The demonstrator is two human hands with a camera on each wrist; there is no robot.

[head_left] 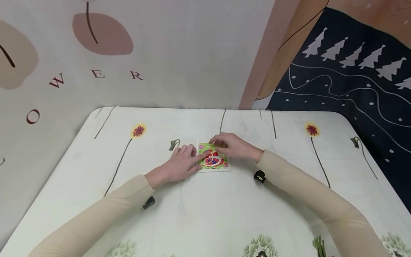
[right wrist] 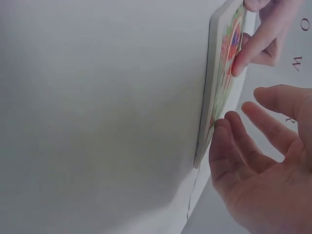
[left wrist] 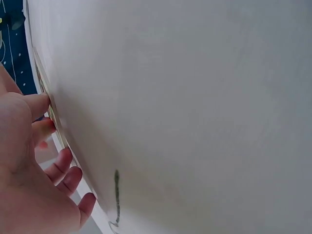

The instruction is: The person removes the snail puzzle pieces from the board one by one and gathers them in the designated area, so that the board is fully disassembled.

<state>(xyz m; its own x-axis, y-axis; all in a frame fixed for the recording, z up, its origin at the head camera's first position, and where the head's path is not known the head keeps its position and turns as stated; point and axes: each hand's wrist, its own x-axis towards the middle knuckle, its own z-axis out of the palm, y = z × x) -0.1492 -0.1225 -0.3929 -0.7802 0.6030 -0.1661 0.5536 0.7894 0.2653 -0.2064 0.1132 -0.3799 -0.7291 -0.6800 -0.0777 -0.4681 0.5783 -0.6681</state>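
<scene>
A small square board (head_left: 216, 163) with a white border lies flat on the table; its picture is green with red, white and purple shapes, like a wooden puzzle. From the left, my left hand (head_left: 181, 164) rests beside it, the index finger stretched over the picture and touching it. The thumb is at the board's near left edge. My right hand (head_left: 236, 146) is over the far right corner, its fingers loosely bent, holding nothing visible. In the right wrist view, the right fingertips (right wrist: 220, 124) are close to the board's edge; whether they touch it is unclear.
The white tablecloth (head_left: 205, 214) has printed flowers and stems. Behind the table hangs a pale backdrop (head_left: 192, 53) with letters, and a dark cloth (head_left: 346, 78) with white trees is at the right. Black devices (head_left: 259, 176) sit under both wrists.
</scene>
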